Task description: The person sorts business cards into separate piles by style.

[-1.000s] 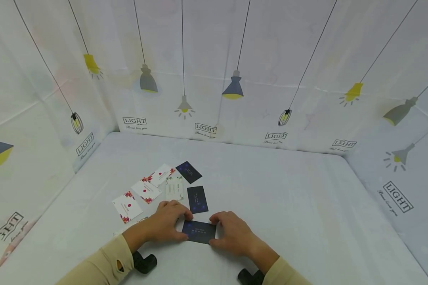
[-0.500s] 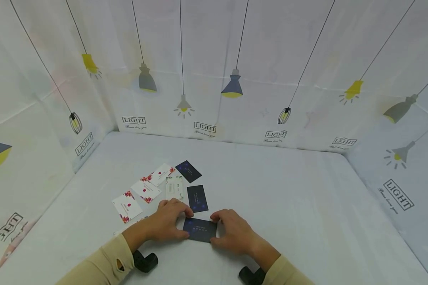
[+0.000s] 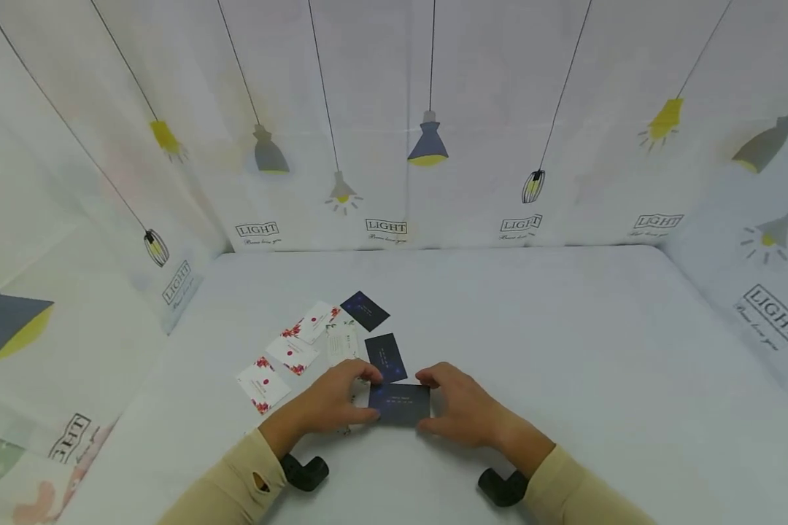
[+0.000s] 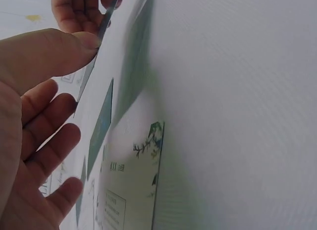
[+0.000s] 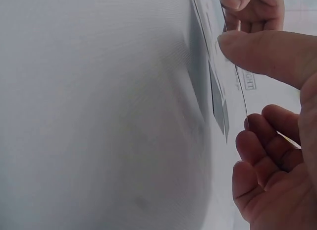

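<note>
A dark blue card (image 3: pixel 400 405) with small printed lines is held level between my two hands. My left hand (image 3: pixel 331 399) pinches its left edge between thumb and fingers. At its right edge, my right hand (image 3: pixel 469 410) grips in the same way. Nearly edge-on in the left wrist view, the card stands a little off the tabletop, with a shadow below. Just beyond it lies another dark blue card (image 3: pixel 386 357), its near end partly covered. A white card with green leaves (image 4: pixel 131 185) lies under my left hand, half hidden in the head view.
Farther off lies a third dark card (image 3: pixel 365 310). White cards with red flowers, such as the leftmost card (image 3: pixel 263 384), spread to the left, some overlapping. A white cloth (image 3: pixel 565 328) covers the table. Lamp-printed curtains (image 3: pixel 466 182) stand behind and at the sides.
The head view has turned. Both hands and the held card have shifted slightly forward and right, so it now overlaps the dark card beyond it in the head view. The grip is the same.
</note>
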Demonstrator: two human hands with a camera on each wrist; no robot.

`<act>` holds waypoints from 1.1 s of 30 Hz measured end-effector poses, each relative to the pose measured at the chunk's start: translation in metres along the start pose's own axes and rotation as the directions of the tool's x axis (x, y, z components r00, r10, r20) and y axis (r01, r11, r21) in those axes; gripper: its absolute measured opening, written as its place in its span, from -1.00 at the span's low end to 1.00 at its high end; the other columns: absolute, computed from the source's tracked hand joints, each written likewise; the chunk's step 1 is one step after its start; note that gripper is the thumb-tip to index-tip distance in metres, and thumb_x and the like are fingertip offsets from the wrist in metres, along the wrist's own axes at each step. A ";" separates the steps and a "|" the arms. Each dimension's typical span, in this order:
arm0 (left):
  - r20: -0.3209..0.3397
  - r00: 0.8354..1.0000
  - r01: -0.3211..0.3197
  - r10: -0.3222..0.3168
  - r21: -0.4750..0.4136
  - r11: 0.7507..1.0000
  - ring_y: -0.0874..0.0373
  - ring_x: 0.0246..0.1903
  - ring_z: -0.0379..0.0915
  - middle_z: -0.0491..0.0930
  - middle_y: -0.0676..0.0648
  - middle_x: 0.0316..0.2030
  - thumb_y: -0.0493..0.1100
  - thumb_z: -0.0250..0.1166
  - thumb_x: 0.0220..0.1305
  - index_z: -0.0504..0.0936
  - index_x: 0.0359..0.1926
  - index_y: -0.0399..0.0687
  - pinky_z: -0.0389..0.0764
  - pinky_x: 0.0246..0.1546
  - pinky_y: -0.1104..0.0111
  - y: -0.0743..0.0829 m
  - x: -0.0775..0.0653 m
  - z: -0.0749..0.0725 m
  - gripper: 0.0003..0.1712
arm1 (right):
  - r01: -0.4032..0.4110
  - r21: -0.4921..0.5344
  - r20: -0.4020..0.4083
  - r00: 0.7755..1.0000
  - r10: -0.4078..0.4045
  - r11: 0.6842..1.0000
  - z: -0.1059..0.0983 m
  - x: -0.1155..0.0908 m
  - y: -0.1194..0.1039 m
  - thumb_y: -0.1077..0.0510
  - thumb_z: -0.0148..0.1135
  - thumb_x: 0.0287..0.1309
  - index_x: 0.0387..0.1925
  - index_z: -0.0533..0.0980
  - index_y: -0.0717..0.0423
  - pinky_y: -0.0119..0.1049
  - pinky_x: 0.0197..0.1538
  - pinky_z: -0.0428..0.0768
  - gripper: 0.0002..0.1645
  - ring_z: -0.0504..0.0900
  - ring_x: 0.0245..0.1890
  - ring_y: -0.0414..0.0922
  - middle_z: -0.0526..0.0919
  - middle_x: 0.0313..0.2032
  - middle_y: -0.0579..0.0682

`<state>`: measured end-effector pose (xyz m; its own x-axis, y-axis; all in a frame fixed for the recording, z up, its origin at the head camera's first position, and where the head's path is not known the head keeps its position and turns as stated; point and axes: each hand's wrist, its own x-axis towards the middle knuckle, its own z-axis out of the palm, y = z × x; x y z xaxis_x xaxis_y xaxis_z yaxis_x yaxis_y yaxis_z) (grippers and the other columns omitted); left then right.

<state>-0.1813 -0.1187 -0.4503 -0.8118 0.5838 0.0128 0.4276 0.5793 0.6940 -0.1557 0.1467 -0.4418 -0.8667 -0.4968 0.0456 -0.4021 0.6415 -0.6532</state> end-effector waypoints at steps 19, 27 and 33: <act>-0.050 0.998 -0.030 0.028 -0.037 0.999 0.06 0.23 0.33 0.46 0.00 0.18 -0.14 0.52 0.14 0.49 0.17 0.00 0.41 0.21 0.08 0.008 0.011 0.000 -0.40 | 0.071 0.027 -0.126 0.990 -0.067 0.997 -0.011 -0.001 0.010 0.13 0.48 0.05 0.17 0.45 0.22 0.04 0.12 0.49 -0.34 0.53 0.06 -0.02 0.53 0.07 -0.02; -0.098 0.995 -0.041 0.035 -0.060 0.997 0.04 0.23 0.35 0.47 -0.01 0.16 -0.15 0.53 0.13 0.51 0.18 -0.04 0.41 0.21 0.05 0.009 0.013 -0.006 -0.40 | 0.099 0.031 -0.157 0.983 -0.093 0.995 -0.014 0.000 0.011 0.12 0.49 0.07 0.18 0.42 0.20 -0.05 0.04 0.55 -0.32 0.53 0.04 -0.05 0.53 0.08 -0.01; -0.114 0.991 -0.078 0.069 -0.073 0.994 0.03 0.24 0.35 0.47 -0.05 0.20 -0.19 0.51 0.15 0.50 0.20 -0.07 0.40 0.22 0.05 0.013 0.024 -0.008 -0.40 | 0.107 0.011 -0.197 0.975 -0.103 0.994 -0.025 0.002 0.012 0.18 0.52 0.03 0.19 0.42 0.22 -0.10 -0.02 0.57 -0.30 0.53 0.02 -0.03 0.54 0.08 0.03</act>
<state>-0.1984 -0.1013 -0.4354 -0.8204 0.5537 0.1426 0.4590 0.4891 0.7417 -0.1699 0.1680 -0.4304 -0.8620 -0.4350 0.2603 -0.4891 0.5786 -0.6527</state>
